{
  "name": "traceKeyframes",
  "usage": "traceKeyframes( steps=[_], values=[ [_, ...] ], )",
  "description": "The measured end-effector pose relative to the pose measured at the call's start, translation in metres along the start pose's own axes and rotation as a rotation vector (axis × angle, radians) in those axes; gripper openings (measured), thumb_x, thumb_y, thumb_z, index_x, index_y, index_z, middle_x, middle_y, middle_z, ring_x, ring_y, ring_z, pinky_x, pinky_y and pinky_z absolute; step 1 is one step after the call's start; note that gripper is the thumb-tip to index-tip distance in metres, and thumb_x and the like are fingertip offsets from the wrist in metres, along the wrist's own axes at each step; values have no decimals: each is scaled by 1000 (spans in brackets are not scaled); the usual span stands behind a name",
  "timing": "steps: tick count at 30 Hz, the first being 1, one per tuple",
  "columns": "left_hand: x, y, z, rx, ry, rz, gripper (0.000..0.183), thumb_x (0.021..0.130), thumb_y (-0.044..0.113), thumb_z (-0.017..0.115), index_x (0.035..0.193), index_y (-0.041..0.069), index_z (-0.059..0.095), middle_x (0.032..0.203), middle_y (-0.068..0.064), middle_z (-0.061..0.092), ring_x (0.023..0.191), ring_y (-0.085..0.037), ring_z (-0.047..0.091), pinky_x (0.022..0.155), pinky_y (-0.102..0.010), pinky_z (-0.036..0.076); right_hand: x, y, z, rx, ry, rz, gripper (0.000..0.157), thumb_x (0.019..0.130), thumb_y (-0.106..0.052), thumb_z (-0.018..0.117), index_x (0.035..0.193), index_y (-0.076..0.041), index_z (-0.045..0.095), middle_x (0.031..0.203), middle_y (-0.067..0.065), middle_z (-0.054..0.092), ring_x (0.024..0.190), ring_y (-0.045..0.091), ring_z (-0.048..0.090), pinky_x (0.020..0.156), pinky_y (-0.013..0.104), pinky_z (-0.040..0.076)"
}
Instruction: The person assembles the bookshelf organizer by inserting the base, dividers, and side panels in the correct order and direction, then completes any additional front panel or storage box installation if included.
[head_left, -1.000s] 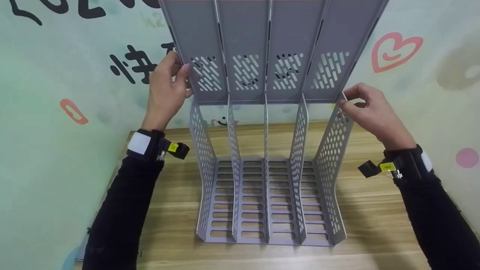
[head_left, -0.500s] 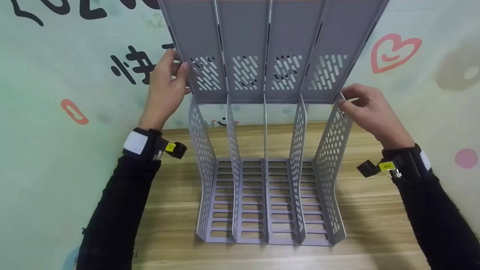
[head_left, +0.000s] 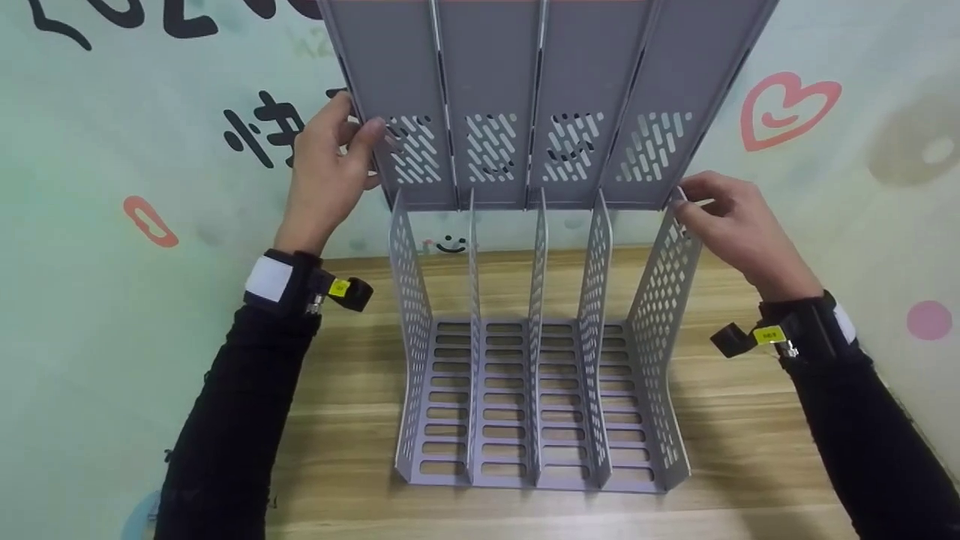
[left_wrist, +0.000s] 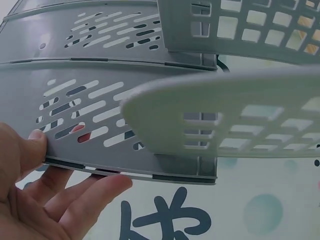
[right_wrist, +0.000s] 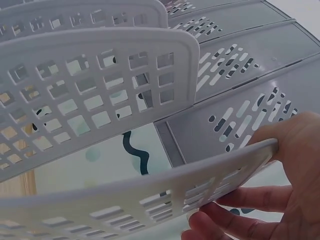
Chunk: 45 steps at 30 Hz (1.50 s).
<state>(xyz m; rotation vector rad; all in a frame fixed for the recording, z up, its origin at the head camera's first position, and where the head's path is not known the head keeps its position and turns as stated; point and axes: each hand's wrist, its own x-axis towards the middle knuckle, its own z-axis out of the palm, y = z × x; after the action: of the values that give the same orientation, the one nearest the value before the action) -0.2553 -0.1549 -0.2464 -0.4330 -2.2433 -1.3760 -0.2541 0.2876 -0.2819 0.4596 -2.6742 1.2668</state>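
Hands: left hand point(head_left: 326, 174) pinches the left edge of the grey panel point(head_left: 492, 60), thumb in front, fingers behind; right hand point(head_left: 739, 223) pinches the right end upright point(head_left: 664, 292) by its top corner.
Panel: between and ahead of the hands, strips running up and away; the left hand is on it, the right just beside its lower right corner.
Rack: slotted base point(head_left: 504, 481) on the wooden table point(head_left: 337, 450), uprights rising toward the panel's lower edge.
Changed: since half a second ago, the three leftmost upright tops have shifted right, two now off the panel's seams point(head_left: 445, 97).

Smooth matt plastic panel point(head_left: 577, 75), wood-grain tabletop point(head_left: 750, 420)
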Motion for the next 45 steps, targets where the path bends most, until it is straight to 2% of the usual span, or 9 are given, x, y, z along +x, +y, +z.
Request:
traceKeyframes(
  steps=[8,12,16,22,25,32,34,40,45],
  values=[
    [3,7,2,16,45,13,30,104,21,58,130,8,62,108,-8,72,100,-16,70,73,-30,61,5,-5,-13,-45,-123,1,44,104,-35,59,134,-3,61,121,11,63,103,24,60,84,25,48],
    [4,8,0,34,74,19,27,104,21,60,127,7,63,106,-8,72,99,-15,70,72,-30,61,13,-8,-16,-31,-126,-47,41,105,-34,56,133,-4,63,120,12,66,104,23,61,88,26,47],
    [4,7,0,51,107,28,25,103,21,61,123,6,64,106,-7,72,99,-14,70,73,-30,61,22,-11,-16,52,-88,-143,33,107,-21,55,133,-6,66,119,14,69,103,23,64,93,24,51],
    [2,11,0,53,140,40,24,103,22,61,122,6,65,107,-6,72,101,-13,69,75,-32,61,28,-18,-15,202,-24,-249,38,106,-11,51,143,-12,60,129,14,66,111,24,68,91,29,55],
    [1,14,-1,19,167,54,23,104,21,60,120,5,64,109,-7,72,105,-14,68,78,-32,60,29,-22,-17,265,-6,-291,37,106,-8,51,142,-9,60,129,17,66,112,27,67,90,32,55],
    [-1,22,-5,3,274,261,20,104,14,60,118,2,66,112,-2,71,105,-14,69,80,-30,59,33,-33,-23,394,22,-399,32,104,-3,52,134,1,63,126,24,66,111,29,68,91,33,55],
    [-1,28,-5,2,293,286,19,103,13,60,118,3,67,111,-2,70,103,-13,69,83,-29,58,34,-34,-24,459,31,-438,31,103,0,52,132,4,63,124,27,65,111,32,68,92,35,55],
    [-2,49,1,-20,316,309,16,102,9,63,116,3,68,109,-2,69,95,-13,68,84,-27,57,39,-38,-28,555,125,-591,20,98,11,55,117,15,59,112,30,67,110,35,67,91,40,56],
    [-12,58,10,-156,251,312,18,100,4,63,118,0,60,111,-5,68,97,-19,69,84,-33,59,46,-40,-27,711,219,-667,16,94,12,59,110,18,58,105,32,67,104,38,69,93,46,55]
  ],
)
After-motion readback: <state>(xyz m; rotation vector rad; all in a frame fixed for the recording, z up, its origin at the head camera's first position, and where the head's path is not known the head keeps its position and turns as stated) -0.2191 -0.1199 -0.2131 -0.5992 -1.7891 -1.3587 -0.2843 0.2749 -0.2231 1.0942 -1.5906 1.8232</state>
